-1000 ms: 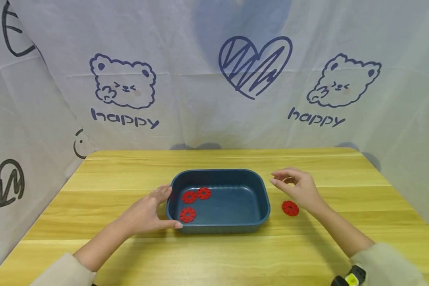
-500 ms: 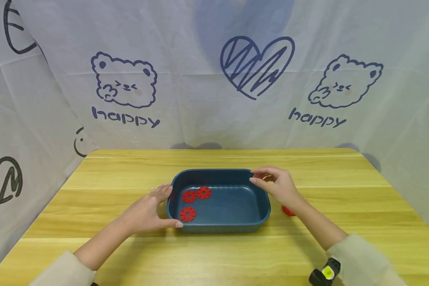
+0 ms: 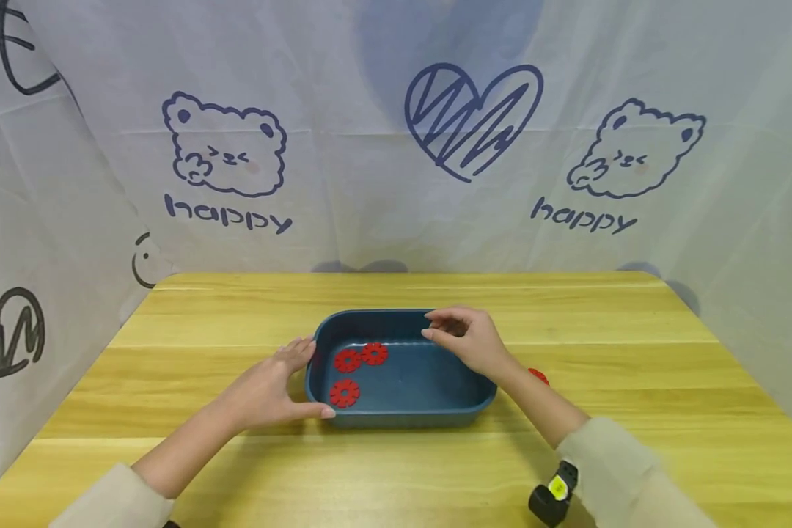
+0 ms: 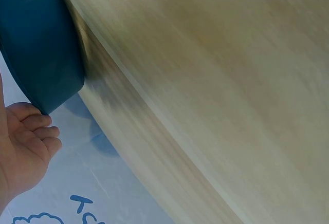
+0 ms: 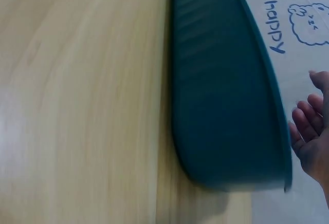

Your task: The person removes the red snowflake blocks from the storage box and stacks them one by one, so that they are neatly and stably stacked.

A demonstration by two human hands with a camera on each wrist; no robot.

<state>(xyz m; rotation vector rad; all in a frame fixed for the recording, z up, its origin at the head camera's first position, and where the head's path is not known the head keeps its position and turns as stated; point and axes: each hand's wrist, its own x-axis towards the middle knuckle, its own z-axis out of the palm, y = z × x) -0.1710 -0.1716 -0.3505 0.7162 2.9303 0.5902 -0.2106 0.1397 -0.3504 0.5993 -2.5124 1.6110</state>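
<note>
A dark blue tray [image 3: 402,420] is sitting at the middle of the head view, holding three red discs in its left part. Two, the rear left disc [image 3: 347,360] and the rear right disc [image 3: 374,353], are lying side by side, seemingly touching; the front disc [image 3: 345,394] is lying apart, nearer the viewer. A fourth disc [image 3: 538,375] is resting outside, right of the tray, with the right forearm partly covering it. The left hand [image 3: 284,389] is spreading wide round the tray's left end, its fingers resting at the side rim and its thumb lying along the front rim. The right hand [image 3: 471,341] is hovering over the tray's right part, thumb and fingers curving toward each other and leaving a narrow gap between their tips.

The tray is showing rounded corners and smooth, slightly glossy walls; the discs are looking flat, notched round the edge and pierced in the centre. The table [image 3: 389,477] is showing yellowish wood grain, and behind it a creased white cloth [image 3: 343,198] is hanging.
</note>
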